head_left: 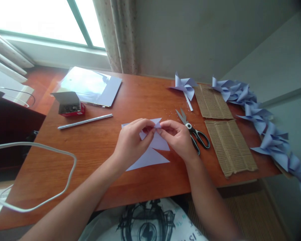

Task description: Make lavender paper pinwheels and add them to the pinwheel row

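A pale lilac sheet of paper (148, 158) with slits cut in from its corners lies at the table's front middle. My left hand (136, 135) pinches a bent-in corner of it between thumb and forefinger. Close beside it, my right hand (177, 135) pinches the paper from the other side, so the fingertips almost meet. The paper's middle and some of its edges are hidden under my hands. Black-handled scissors (188, 126), blades apart, lie just right of my right hand. To the left rests a rolled paper stick (85, 121).
A red box (71, 108) of small metal pieces stands open by a stack of sheets (90, 85). A finished paper pinwheel (185, 86), cardboard pieces (230, 147) and a row of pinwheels (258, 115) are at right. A white cable (71, 177) loops over the left edge.
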The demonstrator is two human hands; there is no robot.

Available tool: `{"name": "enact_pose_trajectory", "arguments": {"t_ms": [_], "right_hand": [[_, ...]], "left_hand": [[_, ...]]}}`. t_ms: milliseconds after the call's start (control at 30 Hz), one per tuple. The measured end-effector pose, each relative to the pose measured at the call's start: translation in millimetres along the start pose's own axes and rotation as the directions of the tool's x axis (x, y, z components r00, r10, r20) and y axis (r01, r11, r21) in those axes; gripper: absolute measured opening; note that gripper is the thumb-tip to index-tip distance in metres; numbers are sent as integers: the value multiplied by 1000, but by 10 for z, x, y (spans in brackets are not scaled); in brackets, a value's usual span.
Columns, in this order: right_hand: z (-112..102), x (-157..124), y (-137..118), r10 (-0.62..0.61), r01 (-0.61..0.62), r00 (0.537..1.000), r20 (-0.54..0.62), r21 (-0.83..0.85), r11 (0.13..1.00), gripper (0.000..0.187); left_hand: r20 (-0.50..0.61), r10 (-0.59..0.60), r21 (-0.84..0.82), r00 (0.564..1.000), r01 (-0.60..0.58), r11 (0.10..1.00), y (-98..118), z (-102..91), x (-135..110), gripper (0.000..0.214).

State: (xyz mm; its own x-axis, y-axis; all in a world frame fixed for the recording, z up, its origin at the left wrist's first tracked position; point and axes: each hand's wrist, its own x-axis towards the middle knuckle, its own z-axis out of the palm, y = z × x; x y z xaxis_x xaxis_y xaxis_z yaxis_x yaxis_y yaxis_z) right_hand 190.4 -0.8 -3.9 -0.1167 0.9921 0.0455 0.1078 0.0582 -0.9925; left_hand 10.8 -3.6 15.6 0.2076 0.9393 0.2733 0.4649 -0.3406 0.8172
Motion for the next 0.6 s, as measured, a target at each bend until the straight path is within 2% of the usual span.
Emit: {"name": "enact_pose_trajectory", "arguments": {"t_ms": [133, 267, 400, 467, 600], "right_hand": [[-12, 5, -32, -101, 97, 995, -27, -115, 989, 8], [-23, 13, -101, -200, 196, 980, 5, -224, 955, 3], [-23, 3, -115, -295, 290, 955, 35, -337, 896, 6], [-23, -12, -100, -358, 341, 933, 27, -376, 862, 9], [-27, -39, -67, -471, 430, 881, 29, -464, 775, 16]], "left_hand": [[42, -25, -20, 999, 26, 999, -53, -10, -13, 9], [112, -47, -7, 993, 48, 999, -79, -41, -12, 13], [132, -50, -12, 990, 52, 999, -82, -56, -21, 16], [130, -67, -61, 989, 76, 995, -76, -60, -21, 15], [163, -162, -227, 973, 196, 954, -59, -74, -8, 17]]}}
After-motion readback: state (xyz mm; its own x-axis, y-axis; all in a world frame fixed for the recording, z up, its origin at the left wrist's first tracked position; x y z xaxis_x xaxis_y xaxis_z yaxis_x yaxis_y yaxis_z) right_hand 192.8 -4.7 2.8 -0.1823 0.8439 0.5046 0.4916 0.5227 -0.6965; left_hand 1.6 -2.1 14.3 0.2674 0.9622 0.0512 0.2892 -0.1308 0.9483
